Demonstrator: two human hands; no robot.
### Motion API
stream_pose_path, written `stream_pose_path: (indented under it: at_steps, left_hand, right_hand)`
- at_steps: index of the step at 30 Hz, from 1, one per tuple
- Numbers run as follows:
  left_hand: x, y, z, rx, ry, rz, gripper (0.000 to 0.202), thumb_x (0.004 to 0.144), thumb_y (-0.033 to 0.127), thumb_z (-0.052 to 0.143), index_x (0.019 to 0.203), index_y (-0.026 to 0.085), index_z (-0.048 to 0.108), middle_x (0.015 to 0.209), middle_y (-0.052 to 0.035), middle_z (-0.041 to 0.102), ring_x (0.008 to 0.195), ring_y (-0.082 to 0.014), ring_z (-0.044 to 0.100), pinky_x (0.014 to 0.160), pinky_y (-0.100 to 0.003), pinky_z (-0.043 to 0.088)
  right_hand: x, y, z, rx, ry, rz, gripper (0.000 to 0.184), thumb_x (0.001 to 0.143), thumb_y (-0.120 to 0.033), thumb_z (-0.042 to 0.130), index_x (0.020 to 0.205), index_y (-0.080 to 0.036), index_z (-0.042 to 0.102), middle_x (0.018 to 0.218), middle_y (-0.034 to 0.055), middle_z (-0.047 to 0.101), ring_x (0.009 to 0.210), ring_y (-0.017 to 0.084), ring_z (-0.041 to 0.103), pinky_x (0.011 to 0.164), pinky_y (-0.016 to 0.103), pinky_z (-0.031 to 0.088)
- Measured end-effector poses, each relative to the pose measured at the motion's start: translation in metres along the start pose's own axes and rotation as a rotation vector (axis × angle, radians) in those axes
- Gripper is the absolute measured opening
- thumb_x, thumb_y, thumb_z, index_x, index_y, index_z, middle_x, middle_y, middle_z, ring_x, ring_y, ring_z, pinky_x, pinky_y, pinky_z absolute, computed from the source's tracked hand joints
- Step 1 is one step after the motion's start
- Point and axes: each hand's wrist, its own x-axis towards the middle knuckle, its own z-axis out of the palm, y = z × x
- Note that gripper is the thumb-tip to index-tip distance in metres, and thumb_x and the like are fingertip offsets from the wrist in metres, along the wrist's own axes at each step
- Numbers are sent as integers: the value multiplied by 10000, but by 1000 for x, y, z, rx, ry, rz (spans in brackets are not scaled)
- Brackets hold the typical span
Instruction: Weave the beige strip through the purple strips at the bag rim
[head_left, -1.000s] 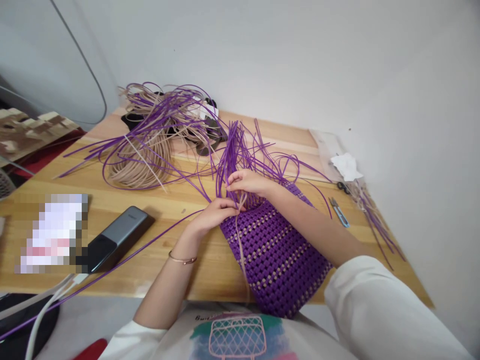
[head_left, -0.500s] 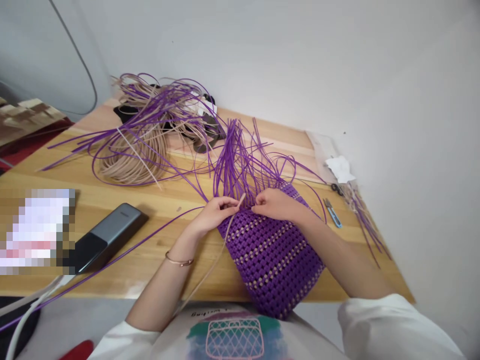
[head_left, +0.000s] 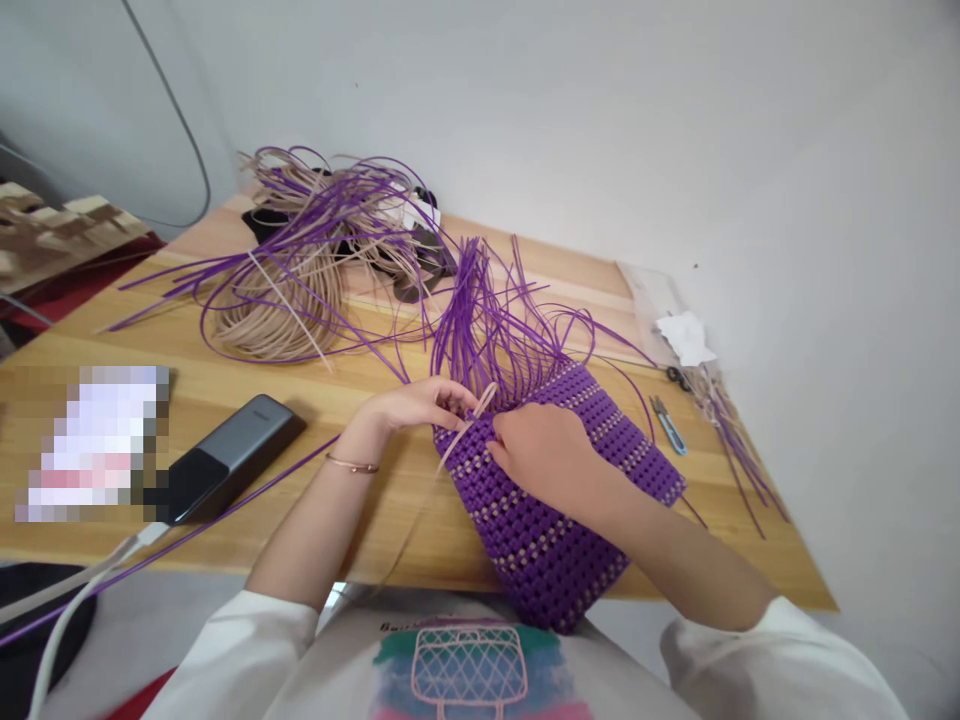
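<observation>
A purple woven bag (head_left: 525,535) with beige-flecked rows lies tilted over the table's front edge, long loose purple strands (head_left: 469,310) fanning up from its far edge. My left hand (head_left: 420,405) is at the bag's upper left corner, thumb and curled fingers closed on the weave. A thin beige strand (head_left: 456,440) crosses beside the left thumb and bends into a small loop above the rim. My right hand (head_left: 544,450) rests over the upper weave with its fingers curled in; its fingertips are pressed together, and what they pinch is hidden.
A coil of beige strand (head_left: 277,315) under tangled purple strands lies at the back left. A grey-black device (head_left: 232,455) with a white cable and a blurred-out screen (head_left: 97,430) are at left. Blue thread snips (head_left: 669,428) and strand offcuts (head_left: 731,440) lie at right.
My right hand has come down and toward me, over the face of the weave. The beige strand now forms a loop by the left fingers. The bag has swung slightly to the right.
</observation>
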Motion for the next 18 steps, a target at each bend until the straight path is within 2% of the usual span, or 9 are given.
stream_pose_path:
  at_steps: [4,6,8,10,12,14,16,18]
  left_hand:
    - [4,-2,-1,-10,-34,-17,317,559,230,740,852,134,671,707,-10,629,604,-83,509,573,-195,378]
    - [6,-1,1,-25,-26,-32,299,557,254,747,818,130,669,688,-5,620,593,-80,504,566,-195,370]
    - [9,2,3,-33,5,-46,292,550,291,754,775,126,666,664,0,609,579,-78,495,560,-198,363]
    - [11,4,5,-22,29,-53,280,551,330,751,714,121,660,632,5,594,560,-75,478,548,-201,350]
    - [14,6,8,21,50,-56,279,567,368,735,648,117,645,584,13,562,533,-68,447,524,-201,325]
    - [16,7,11,68,80,-51,292,580,390,719,598,114,622,547,21,526,512,-65,417,501,-203,299]
    - [16,6,14,97,122,-29,295,576,387,714,573,115,601,524,31,496,499,-62,397,487,-202,279]
    - [15,5,17,112,173,-11,279,563,363,714,569,115,587,510,40,477,492,-60,386,482,-200,268]
  right_hand:
    - [-6,0,0,-2,-4,3,309,880,-262,374,891,-165,667,855,149,663,789,274,628,618,351,436]
    - [-11,-2,1,3,31,-49,303,884,-237,361,875,-169,657,824,127,664,746,255,629,592,335,422]
    - [-16,-6,5,0,61,-200,259,870,-197,382,877,-168,639,816,95,662,704,225,620,564,313,404]
    - [-22,-12,11,-10,90,-431,197,841,-166,427,880,-167,620,815,66,654,686,201,602,545,302,388]
    - [-27,-19,17,0,148,-685,156,824,-159,456,869,-166,605,819,53,642,717,186,577,572,301,398]
    - [-30,-26,22,39,227,-868,153,830,-167,453,885,-162,596,845,50,635,758,171,549,645,297,419]
    - [-30,-30,24,81,301,-931,193,846,-175,426,940,-157,593,930,59,628,826,166,530,747,291,424]
    - [-24,-30,24,94,371,-855,246,863,-179,388,996,-147,593,1014,75,614,911,180,519,837,305,402]
